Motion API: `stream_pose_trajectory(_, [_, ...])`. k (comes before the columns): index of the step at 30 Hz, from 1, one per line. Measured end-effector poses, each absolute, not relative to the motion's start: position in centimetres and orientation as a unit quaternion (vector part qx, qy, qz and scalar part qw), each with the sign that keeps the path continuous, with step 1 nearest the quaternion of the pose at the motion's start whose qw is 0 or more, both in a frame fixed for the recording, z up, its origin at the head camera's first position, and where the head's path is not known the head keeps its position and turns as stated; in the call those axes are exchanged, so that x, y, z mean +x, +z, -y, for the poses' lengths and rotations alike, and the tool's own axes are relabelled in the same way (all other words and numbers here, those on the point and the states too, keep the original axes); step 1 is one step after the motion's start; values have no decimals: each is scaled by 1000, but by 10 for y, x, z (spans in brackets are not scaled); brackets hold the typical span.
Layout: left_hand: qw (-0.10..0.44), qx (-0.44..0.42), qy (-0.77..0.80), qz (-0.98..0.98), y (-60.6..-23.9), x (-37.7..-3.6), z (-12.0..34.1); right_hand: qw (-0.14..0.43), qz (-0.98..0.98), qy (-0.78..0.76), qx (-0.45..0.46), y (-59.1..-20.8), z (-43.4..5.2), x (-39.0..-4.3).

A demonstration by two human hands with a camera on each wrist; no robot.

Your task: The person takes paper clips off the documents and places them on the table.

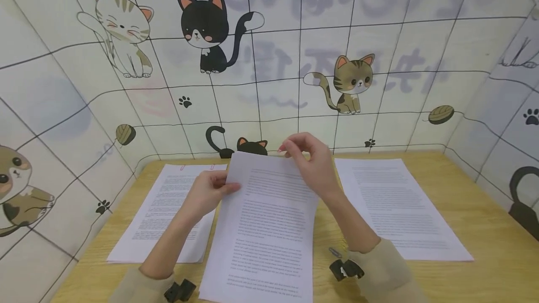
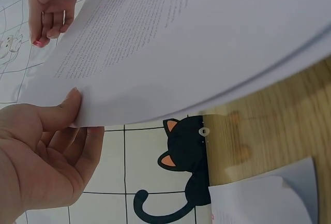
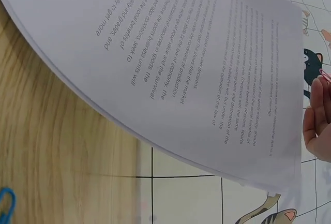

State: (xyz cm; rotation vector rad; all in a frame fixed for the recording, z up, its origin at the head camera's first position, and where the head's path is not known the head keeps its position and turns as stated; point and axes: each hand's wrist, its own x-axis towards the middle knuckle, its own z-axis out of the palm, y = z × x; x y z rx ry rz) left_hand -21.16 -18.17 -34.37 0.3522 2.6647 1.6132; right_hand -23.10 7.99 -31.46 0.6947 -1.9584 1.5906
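Two hands on one sheaf of printed pages (image 1: pixel 263 228) lifted over surface (image 1: pixel 484 228) centre | left hand (image 1: pixel 206 195) pinches its left edge | right hand (image 1: pixel 313 165) pinches pink paper clip (image 1: pixel 281 150) at top edge | flat sheets (image 1: pixel 397 209) near right edge

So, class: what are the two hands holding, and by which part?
Left hand grips the printed sheets by their upper left edge; right hand pinches a pink paper clip at the top edge.

A sheaf of pages (image 1: pixel 265 228) sits mid-frame on the table (image 1: pixel 484 228), between a left stack (image 1: pixel 162 214) and a right stack (image 1: pixel 396 209). 2 clips (image 1: pixel 345 269) lie lower centre, near the sheaf's right edge.
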Motion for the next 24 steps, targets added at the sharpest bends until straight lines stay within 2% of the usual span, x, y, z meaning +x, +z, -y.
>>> stream_pose_trajectory(12, [14, 103, 524, -846, -344, -213, 183, 212, 744, 570, 279, -309, -107, -225])
stream_pose_trajectory(24, [15, 103, 523, -846, -345, -213, 183, 146, 808, 511, 255, -318, -142, -218])
